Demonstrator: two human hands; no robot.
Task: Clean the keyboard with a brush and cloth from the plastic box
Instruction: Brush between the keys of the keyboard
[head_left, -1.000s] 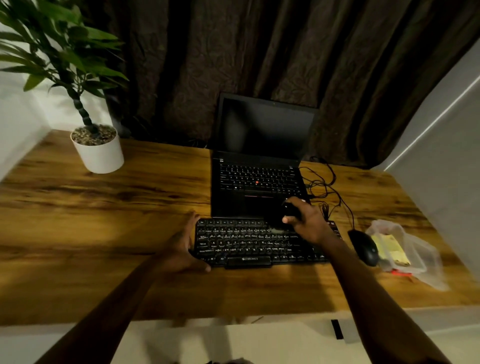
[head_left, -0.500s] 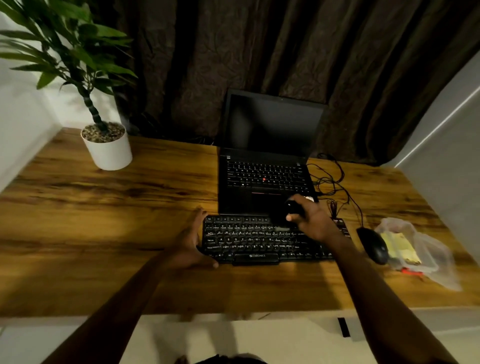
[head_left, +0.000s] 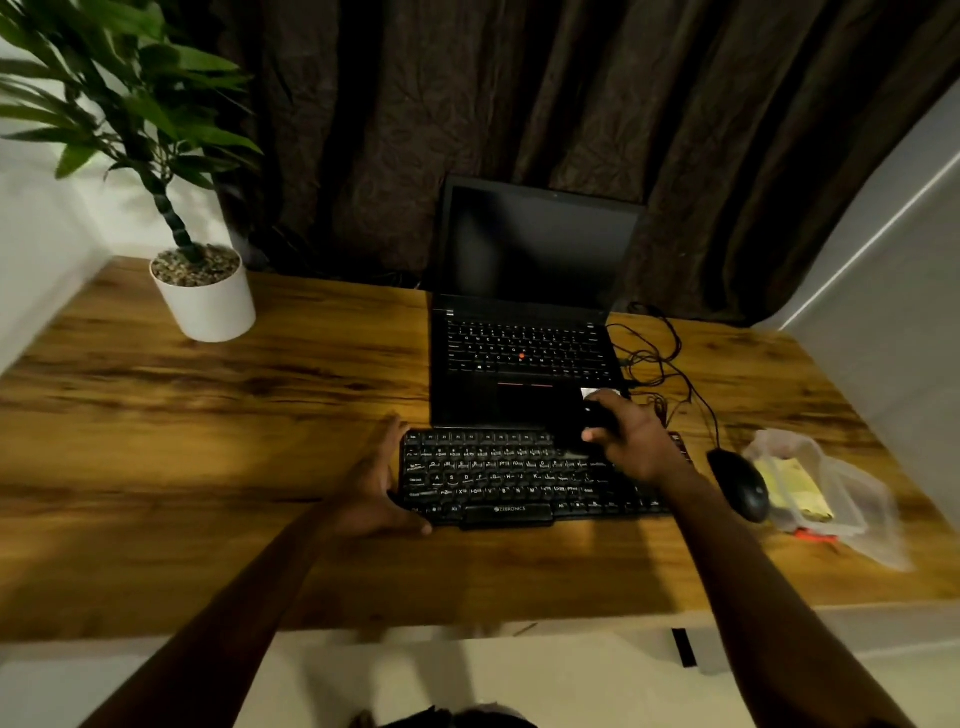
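A black external keyboard (head_left: 519, 480) lies on the wooden desk in front of the laptop. My left hand (head_left: 374, 483) rests against the keyboard's left end, thumb at its front corner. My right hand (head_left: 631, 439) is closed around a dark brush (head_left: 576, 434) whose bristles touch the upper right rows of keys. The clear plastic box (head_left: 831, 488) sits at the right, with a yellow cloth (head_left: 795, 491) inside.
An open black laptop (head_left: 524, 364) stands behind the keyboard. A black mouse (head_left: 740, 483) with tangled cables (head_left: 660, 364) lies right of the keyboard. A white potted plant (head_left: 205, 296) stands at the back left. Dark curtains hang behind the desk (head_left: 208, 441).
The camera view has shifted a little, so the scene sits further right and lower. Both hands keep their places on the keyboard, the brush still at the upper right keys.
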